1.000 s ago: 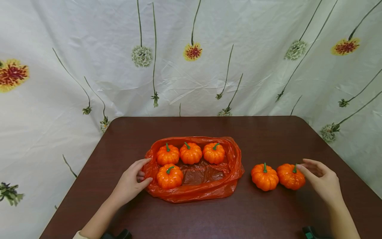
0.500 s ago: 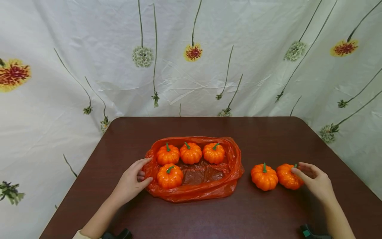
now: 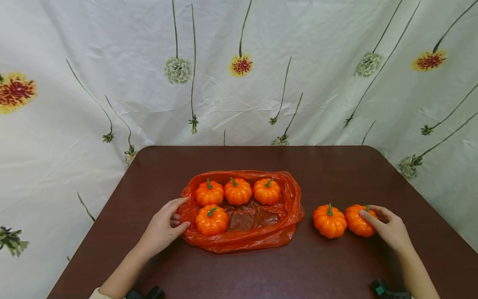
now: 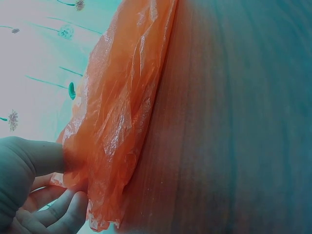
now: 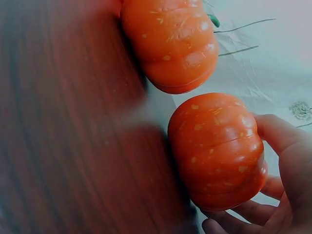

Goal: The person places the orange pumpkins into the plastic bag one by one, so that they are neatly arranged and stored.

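A: What does the right hand (image 3: 390,230) have hold of?

B: A glossy, squat, ribbed orange pumpkin with a short green stem (image 3: 357,223), just left of the palm. The thumb lies on its near upper side and the fingers curl round behind, parted only as wide as its body. It sits on the dark brown wood-grained table (image 3: 284,276), stem up; being round, it shows no clear long axis.

A: And the left hand (image 3: 162,226)?

B: It pinches the left end of a thin, red-orange, crinkled plastic bag (image 3: 254,244) between thumb and fingers, so the hand is partly closed. The bag's mouth faces up, and its long axis runs away from that hand toward the right hand.

A: So which hand is nearer the pumpkin?

B: The right, plainly; the left is well apart, with the whole bag between.

A: Anything in the way between the right hand and the bag?

B: I'd say two things: a second ribbed orange pumpkin (image 3: 330,222), just left of the held one, though I cannot tell whether they touch, and then the bag's raised right wall.

A: What else is around?

B: Four similar orange pumpkins (image 3: 211,220) inside the bag, one close by the left hand's fingertips. Beyond both hands hangs a white flower-printed cloth (image 3: 149,45).
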Action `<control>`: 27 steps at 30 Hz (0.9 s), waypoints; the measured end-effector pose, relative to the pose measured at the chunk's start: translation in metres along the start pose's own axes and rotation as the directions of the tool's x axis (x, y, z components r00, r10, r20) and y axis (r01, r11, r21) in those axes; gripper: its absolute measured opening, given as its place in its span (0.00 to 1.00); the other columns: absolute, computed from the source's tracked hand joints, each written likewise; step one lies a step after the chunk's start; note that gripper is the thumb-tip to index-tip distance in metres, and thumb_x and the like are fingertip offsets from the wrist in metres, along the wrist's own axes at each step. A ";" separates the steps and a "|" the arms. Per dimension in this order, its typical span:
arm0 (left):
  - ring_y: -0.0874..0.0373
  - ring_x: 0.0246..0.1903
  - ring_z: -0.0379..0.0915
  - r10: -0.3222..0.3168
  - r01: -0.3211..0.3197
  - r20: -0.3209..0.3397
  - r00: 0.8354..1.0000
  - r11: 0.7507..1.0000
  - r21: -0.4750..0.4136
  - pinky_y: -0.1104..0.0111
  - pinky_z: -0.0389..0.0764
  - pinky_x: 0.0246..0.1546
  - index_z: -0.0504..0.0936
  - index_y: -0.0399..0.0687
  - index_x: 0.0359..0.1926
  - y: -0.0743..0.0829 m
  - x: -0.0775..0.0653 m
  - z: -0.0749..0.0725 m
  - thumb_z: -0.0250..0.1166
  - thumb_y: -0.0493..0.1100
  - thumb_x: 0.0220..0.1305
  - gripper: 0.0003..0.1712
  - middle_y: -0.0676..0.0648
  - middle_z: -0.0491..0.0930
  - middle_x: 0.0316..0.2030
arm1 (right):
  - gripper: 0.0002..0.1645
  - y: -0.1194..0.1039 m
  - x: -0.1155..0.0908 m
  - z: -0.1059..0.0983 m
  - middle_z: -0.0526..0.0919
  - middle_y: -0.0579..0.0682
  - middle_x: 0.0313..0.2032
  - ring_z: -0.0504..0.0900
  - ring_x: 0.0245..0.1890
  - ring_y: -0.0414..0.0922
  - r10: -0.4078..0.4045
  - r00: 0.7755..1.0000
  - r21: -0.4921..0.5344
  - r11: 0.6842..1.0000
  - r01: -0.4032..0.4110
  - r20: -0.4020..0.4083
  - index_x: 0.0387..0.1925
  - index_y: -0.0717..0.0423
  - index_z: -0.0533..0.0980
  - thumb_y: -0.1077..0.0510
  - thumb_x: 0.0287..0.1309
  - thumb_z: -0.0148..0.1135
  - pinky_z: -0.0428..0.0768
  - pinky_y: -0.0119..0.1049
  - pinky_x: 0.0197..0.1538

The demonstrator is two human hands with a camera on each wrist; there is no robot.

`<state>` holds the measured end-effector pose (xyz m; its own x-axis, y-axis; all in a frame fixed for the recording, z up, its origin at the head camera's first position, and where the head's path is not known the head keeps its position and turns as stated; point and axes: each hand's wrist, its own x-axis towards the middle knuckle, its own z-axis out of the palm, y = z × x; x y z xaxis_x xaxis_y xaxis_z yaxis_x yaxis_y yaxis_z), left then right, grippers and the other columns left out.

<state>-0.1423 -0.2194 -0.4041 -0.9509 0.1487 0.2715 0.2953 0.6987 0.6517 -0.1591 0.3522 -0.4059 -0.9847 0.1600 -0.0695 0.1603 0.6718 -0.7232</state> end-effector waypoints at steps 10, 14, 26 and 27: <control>0.56 0.35 0.74 -0.003 0.003 0.005 1.000 1.000 0.010 0.66 0.81 0.38 0.72 0.39 0.63 -0.003 -0.001 0.002 0.73 0.34 0.54 0.35 0.36 0.71 0.59 | 0.44 0.001 0.000 0.001 0.66 0.75 0.61 0.66 0.58 0.68 0.004 1.000 0.020 1.000 -0.003 -0.015 0.65 0.69 0.63 0.37 0.66 0.54 0.70 0.57 0.52; 0.56 0.35 0.74 0.002 -0.002 0.006 1.000 1.000 0.009 0.67 0.81 0.38 0.72 0.39 0.63 -0.003 -0.001 0.002 0.73 0.34 0.53 0.35 0.36 0.71 0.59 | 0.44 0.001 0.000 0.001 0.67 0.74 0.61 0.67 0.57 0.67 0.016 1.000 0.021 1.000 -0.016 -0.023 0.65 0.69 0.64 0.36 0.65 0.54 0.72 0.51 0.49; 0.56 0.35 0.74 -0.002 0.002 0.004 1.000 1.000 0.006 0.67 0.81 0.38 0.73 0.39 0.63 -0.002 -0.001 0.001 0.73 0.34 0.53 0.35 0.36 0.71 0.59 | 0.40 -0.007 -0.002 -0.001 0.77 0.65 0.52 0.68 0.33 0.24 -0.008 0.988 0.043 0.999 0.015 -0.153 0.61 0.68 0.70 0.39 0.63 0.60 0.74 0.26 0.32; 0.56 0.35 0.74 -0.005 0.005 0.004 1.000 1.000 0.007 0.67 0.81 0.38 0.73 0.39 0.63 -0.002 0.000 0.002 0.73 0.33 0.53 0.35 0.36 0.71 0.59 | 0.40 -0.007 -0.002 -0.001 0.76 0.66 0.52 0.68 0.34 0.24 -0.007 0.988 0.050 0.999 0.015 -0.156 0.62 0.68 0.70 0.39 0.63 0.60 0.74 0.25 0.32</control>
<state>-0.1427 -0.2200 -0.4070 -0.9527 0.1481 0.2653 0.2899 0.7042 0.6481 -0.1584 0.3476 -0.3997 -0.9630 0.2660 0.0434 0.1419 0.6375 -0.7573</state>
